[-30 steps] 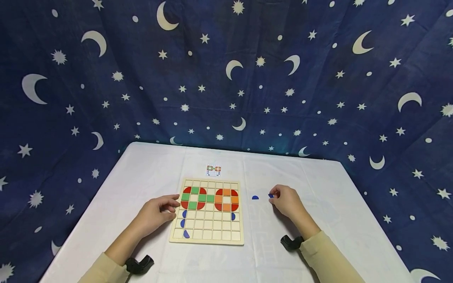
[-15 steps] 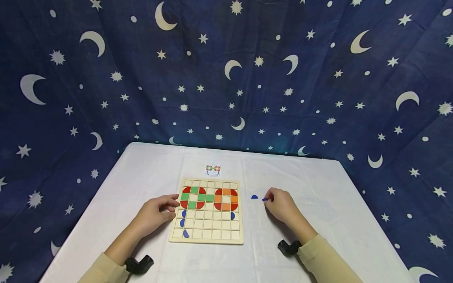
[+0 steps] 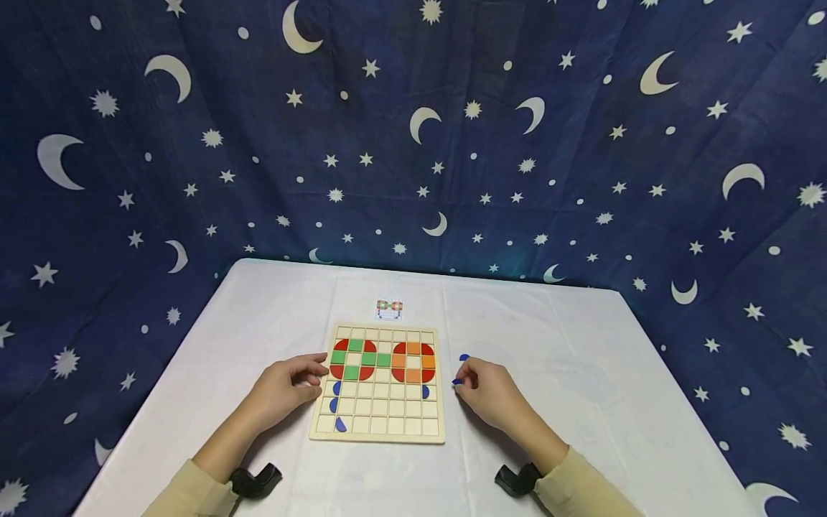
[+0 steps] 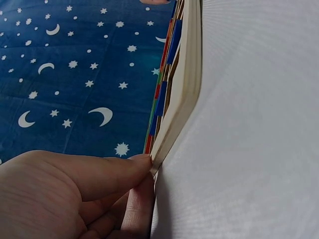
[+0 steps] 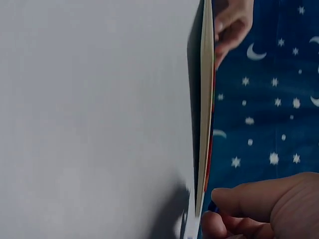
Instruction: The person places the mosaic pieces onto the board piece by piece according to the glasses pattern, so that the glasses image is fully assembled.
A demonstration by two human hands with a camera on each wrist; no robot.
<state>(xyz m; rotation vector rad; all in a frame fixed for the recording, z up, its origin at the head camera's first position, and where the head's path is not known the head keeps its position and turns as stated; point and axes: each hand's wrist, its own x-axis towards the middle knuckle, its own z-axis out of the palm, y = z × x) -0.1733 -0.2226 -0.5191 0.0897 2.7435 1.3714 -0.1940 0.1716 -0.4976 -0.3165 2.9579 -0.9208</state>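
Observation:
The wooden grid board (image 3: 394, 429) lies on the table with red, green and orange pieces in its upper rows. Several blue half-round pieces sit lower: two down the left side, a tilted one (image 3: 340, 425) near the bottom, and another (image 3: 425, 392) on the right. My left hand (image 3: 281, 388) rests at the board's left edge, thumb and fingers touching the rim, as the left wrist view (image 4: 114, 184) also shows. Just right of the board, my right hand (image 3: 492, 393) pinches a blue half-round piece (image 3: 457, 382) between thumb and finger; in the right wrist view it is mostly hidden.
A small pattern card (image 3: 390, 309) lies behind the board. One loose blue piece (image 3: 464, 357) is on the white-covered table (image 3: 581, 359) just beyond my right hand. A dark blue star-and-moon cloth (image 3: 413, 179) hangs behind the table.
My right hand has moved left and toward me with the blue half-round piece, from beyond the loose piece to near the board's right edge. The left hand has stayed in place.

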